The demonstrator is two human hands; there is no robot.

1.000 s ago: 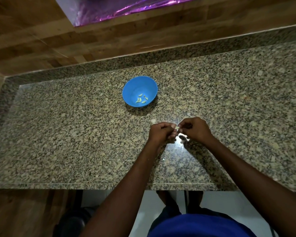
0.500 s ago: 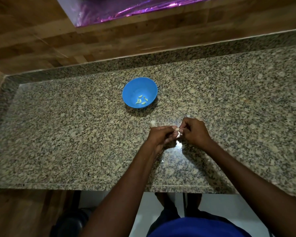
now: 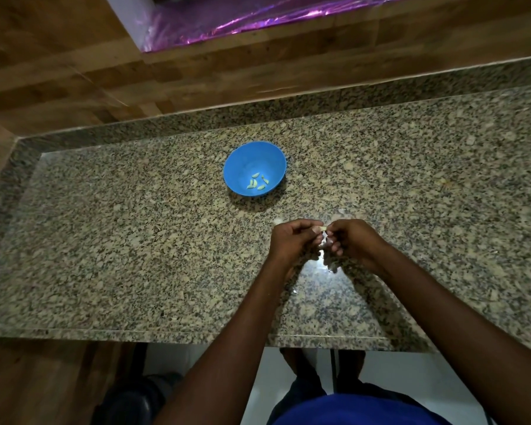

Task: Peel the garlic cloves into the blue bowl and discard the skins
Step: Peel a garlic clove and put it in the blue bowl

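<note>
Garlic clove (image 3: pixel 322 229) pinched between left hand (image 3: pixel 292 240) and right hand (image 3: pixel 354 240), near blue bowl (image 3: pixel 236 167).

Left hand (image 3: pixel 292 240) and right hand (image 3: pixel 354 240) fingertip to fingertip, fingers curled, forearms converging.

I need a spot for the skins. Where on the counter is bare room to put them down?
The counter is bare to the left of the blue bowl, out to its left rim, and also right of the bowl. It is crowded in front of the bowl, where the left hand and right hand pinch a garlic clove, with small pale bits beside them.
</note>
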